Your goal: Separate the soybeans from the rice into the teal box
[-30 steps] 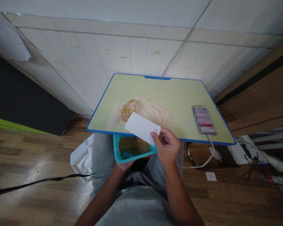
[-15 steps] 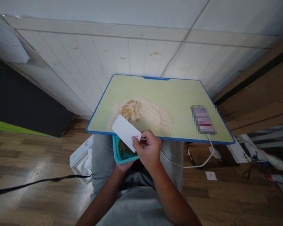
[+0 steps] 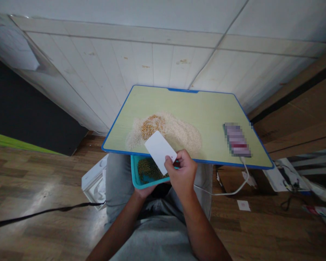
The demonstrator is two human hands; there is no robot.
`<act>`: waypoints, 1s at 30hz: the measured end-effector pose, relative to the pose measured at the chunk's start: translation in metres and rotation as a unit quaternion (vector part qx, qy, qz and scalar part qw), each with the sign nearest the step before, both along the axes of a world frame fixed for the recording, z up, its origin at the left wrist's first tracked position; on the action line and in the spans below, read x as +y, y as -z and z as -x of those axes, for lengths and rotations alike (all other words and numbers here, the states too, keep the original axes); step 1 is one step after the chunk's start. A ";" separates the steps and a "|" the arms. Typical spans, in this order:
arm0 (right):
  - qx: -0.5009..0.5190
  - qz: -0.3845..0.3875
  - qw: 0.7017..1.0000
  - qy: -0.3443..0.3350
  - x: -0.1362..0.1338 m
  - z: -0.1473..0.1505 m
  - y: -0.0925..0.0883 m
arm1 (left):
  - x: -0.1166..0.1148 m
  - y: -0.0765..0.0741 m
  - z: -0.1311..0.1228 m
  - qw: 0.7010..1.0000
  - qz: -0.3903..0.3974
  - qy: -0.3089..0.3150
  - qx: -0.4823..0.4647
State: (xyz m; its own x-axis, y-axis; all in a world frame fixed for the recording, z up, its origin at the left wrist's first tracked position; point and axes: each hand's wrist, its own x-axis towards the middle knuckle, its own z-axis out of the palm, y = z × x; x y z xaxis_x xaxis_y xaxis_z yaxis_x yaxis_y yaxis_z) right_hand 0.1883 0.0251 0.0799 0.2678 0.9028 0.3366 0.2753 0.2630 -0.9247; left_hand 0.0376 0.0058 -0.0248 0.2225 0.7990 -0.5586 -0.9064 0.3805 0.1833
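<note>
- The flat white plastic card (image 3: 159, 151) is pinched at its near corner by the right hand (image 3: 180, 173), above the table's near edge.
- The teal plastic tray of beans (image 3: 148, 171) rests on the left hand (image 3: 141, 191), which is mostly hidden beneath it.

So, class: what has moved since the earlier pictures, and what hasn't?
The right hand, gripping the card throughout, swung left over the tray, then came partway back right. Nothing was picked up or let go. The left hand under the tray, the grain pile and the phone stayed put.
</note>
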 end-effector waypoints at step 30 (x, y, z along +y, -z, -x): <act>0.022 0.006 0.996 0.082 0.019 -0.067 -0.011 | -0.008 -0.001 -0.009 0.999 0.038 0.018 0.020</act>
